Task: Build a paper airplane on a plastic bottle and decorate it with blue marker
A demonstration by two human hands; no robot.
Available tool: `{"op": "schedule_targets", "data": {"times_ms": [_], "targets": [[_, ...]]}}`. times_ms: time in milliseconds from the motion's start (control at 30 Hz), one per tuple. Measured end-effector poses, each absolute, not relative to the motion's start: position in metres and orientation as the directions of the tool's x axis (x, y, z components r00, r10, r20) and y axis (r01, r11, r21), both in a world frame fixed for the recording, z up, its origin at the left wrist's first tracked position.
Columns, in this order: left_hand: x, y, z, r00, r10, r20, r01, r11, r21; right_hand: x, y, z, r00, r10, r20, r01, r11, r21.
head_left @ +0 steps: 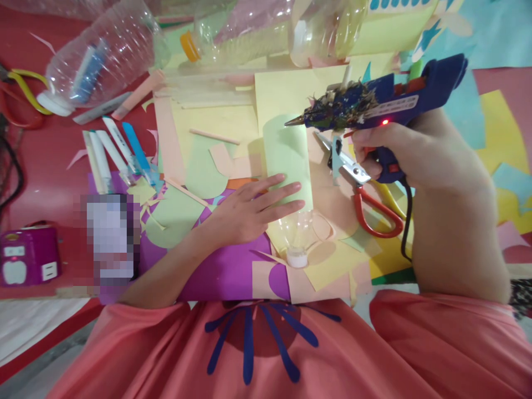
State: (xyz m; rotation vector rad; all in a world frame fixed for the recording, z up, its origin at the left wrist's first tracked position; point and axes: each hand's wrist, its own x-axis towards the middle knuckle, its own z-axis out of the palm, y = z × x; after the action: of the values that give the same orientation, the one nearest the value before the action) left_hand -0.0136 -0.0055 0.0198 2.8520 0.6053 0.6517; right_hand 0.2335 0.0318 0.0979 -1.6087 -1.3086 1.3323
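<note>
Plastic bottle (pixel 297 224), covered in smooth pale-green paper (pixel 286 152), is laid near the front edge of the surface (pixel 45 191), under the spread left hand (pixel 245 213); a crusted glue gun (pixel 384 105) is grasped by the right hand (pixel 432 152)

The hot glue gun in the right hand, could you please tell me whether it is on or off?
The hot glue gun appears on: a red light glows on its side.
</note>
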Motion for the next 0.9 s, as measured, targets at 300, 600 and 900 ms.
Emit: {"op": "schedule_targets", "data": {"times_ms": [300, 600, 900], "targets": [[-0.015, -0.005, 0.018, 0.825, 0.422, 0.376, 0.351, -0.904, 0.244, 0.243, 0.032, 0.101, 0.001, 0.943, -0.332, 0.353, -0.311, -0.883], [-0.015, -0.005, 0.018, 0.813, 0.416, 0.408, 0.348, -0.908, 0.232, 0.252, 0.033, 0.107, 0.082, 0.935, -0.346, 0.405, -0.349, -0.845], [-0.016, -0.005, 0.018, 0.816, 0.416, 0.402, 0.35, -0.908, 0.23, 0.25, 0.034, 0.117, 0.206, 0.897, -0.391, 0.436, -0.442, -0.784]]}}
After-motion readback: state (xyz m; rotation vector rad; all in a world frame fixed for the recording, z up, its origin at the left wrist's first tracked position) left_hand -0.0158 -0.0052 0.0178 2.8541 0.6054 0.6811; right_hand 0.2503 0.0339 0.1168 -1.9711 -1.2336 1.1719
